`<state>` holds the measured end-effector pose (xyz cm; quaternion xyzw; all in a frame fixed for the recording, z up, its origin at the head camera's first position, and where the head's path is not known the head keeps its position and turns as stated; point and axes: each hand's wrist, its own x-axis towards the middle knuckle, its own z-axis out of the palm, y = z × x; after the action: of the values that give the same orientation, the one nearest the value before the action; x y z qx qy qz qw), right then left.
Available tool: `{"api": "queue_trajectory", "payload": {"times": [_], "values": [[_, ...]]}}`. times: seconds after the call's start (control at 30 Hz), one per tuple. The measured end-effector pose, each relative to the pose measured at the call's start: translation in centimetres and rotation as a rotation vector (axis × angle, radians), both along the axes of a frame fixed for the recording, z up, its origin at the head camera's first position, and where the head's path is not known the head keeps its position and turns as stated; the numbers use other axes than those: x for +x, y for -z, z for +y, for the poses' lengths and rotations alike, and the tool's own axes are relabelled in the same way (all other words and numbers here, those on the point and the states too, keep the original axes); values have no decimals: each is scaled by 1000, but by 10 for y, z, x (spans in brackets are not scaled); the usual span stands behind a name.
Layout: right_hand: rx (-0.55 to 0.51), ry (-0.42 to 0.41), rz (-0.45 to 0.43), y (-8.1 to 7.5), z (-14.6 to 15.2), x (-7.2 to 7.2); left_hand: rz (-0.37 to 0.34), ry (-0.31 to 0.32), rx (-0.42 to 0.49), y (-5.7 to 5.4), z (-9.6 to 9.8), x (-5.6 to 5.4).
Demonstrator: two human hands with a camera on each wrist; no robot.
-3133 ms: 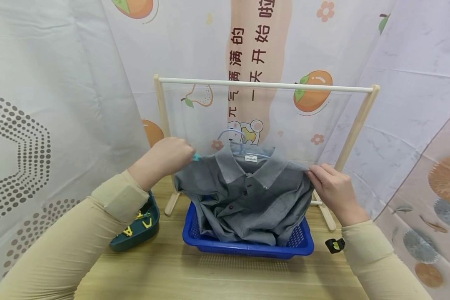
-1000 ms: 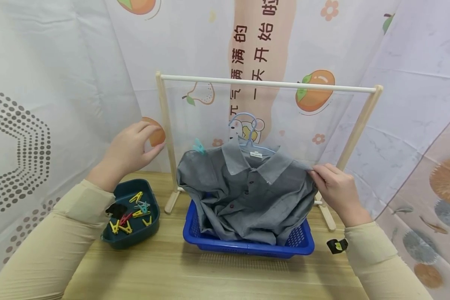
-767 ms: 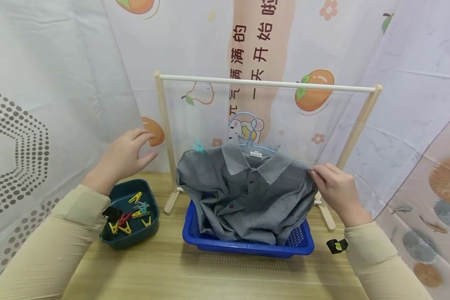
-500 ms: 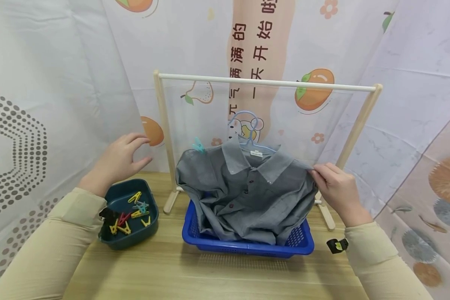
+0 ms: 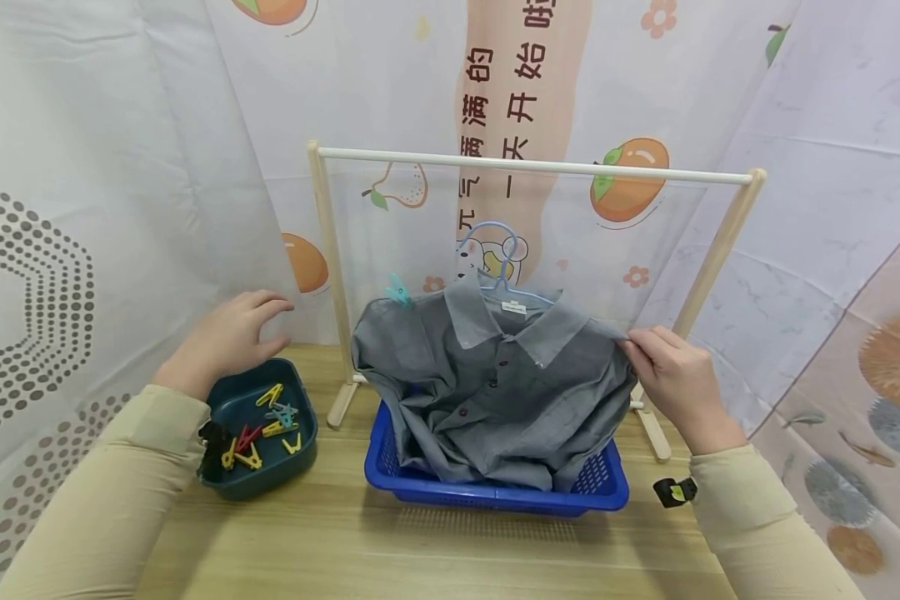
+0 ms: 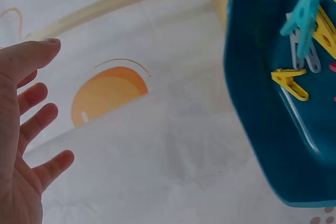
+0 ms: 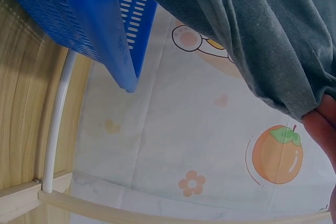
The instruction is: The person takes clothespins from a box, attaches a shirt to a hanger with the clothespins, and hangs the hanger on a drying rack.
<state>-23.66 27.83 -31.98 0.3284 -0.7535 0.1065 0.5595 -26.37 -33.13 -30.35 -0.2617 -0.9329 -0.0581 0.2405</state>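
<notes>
A grey collared shirt on a light blue hanger is held up by one shoulder, its lower part bunched in a blue basket. My right hand pinches the shoulder at the right; the right wrist view shows the fingertips on the cloth. A turquoise clothespin is clipped at the other shoulder. My left hand holds nothing, thumb and fingers spread apart, over the back of a dark teal bin. Inside the bin lie yellow clothespins, a red clothespin and turquoise ones.
A wooden rack with a white rail stands behind the basket, its feet on the wood-grain table. Printed curtains close in the back and sides. A black strap with a green patch shows by the right cuff.
My left hand has come away from the turquoise clothespin, leaving it on the shirt, and moved left and down to the bin. The hanger hook stands higher. My right hand keeps its pinch.
</notes>
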Motion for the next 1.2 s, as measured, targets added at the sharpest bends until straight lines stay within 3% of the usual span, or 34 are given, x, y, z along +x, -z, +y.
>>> {"api": "queue_trajectory", "payload": {"times": [0.37,0.83,1.2], "values": [[-9,9,-3,1,0,0,-172,-65,-52,24,-12,-6],[-2,14,-45,-4,-1,4,-295,-115,-138,50,-11,-10],[7,26,-57,-5,1,5,-411,-128,-127,68,-19,-16]]}}
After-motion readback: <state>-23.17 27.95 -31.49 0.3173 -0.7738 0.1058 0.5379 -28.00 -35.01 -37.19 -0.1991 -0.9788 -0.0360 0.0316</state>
